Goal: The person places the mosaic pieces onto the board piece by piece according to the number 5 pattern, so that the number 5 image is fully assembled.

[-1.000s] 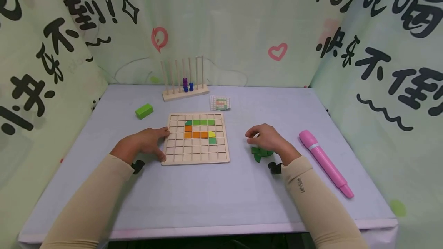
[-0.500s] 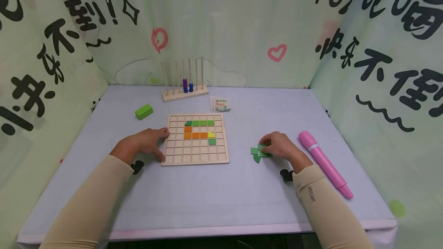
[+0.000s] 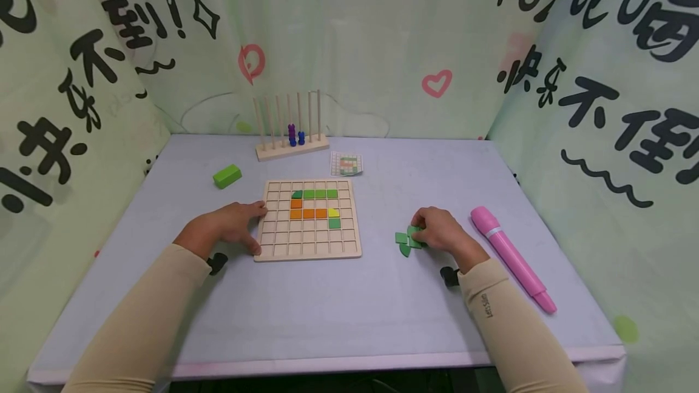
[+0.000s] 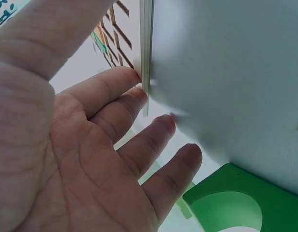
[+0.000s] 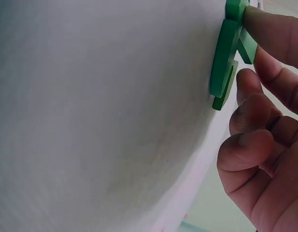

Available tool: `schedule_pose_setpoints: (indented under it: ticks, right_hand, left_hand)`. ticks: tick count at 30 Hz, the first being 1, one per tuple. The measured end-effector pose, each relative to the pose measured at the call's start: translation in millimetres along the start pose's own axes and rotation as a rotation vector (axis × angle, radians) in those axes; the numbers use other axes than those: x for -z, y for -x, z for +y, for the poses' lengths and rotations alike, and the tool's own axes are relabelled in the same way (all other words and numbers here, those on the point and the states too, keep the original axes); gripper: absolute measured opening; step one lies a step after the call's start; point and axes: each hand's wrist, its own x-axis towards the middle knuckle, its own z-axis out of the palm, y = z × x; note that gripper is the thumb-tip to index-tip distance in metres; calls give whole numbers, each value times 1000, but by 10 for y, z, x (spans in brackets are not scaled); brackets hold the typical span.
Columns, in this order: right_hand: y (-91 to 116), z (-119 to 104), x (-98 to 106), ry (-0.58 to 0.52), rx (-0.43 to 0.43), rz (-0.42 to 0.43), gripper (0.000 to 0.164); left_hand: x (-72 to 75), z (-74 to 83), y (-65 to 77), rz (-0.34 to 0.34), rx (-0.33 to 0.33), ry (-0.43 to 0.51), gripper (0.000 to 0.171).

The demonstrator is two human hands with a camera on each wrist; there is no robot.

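Observation:
A wooden grid board [image 3: 278, 241] lies flat, with a row of green tiles [image 3: 321, 193] and some orange tiles [image 3: 309, 213], plus a yellow tile [image 3: 334, 213], set in its squares. Against the board's left edge rests my left hand [image 3: 232, 224], its fingers extended and spread; the left wrist view shows fingertips at the board's side. To the right, my right hand [image 3: 443, 232] is down at a small pile of green tiles [image 3: 401, 238]. In the right wrist view, thumb and forefinger pinch at one green tile [image 5: 247, 46], partly hidden, while the other fingers curl.
A bright green block [image 3: 227, 176] sits left of the board. Behind stand a peg-and-bead rack [image 3: 292, 148] and a small printed pattern card [image 3: 346, 164]. A thick pink marker-shaped object [image 3: 513, 258] lies right of my right hand. Printed curtains enclose the table.
My right hand has moved right and down from just above the green tiles onto them, then shifted hardly at all in the last half second. The left hand and board stay put.

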Motion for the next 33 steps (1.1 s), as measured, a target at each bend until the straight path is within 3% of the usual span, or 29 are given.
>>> schedule_pose_setpoints:
  ticks: [5, 14, 25, 33]
  right_hand:
    - [13, -28, 6, 8, -29, 12, 17]
    - [30, -54, 25, 13, 11, 11, 10]
    - [-28, -164, 67, -223, 85, 5, 11]
    - [-177, -501, -59, -307, 127, -51, 12]
  left_hand:
    - [1, 9, 5, 1, 1, -4, 103]
    - [-6, -18, -13, 2, 3, 8, 103]
    - [-16, -28, -21, -4, 8, 14, 102]
    - [-18, -18, -21, 1, 23, 29, 103]
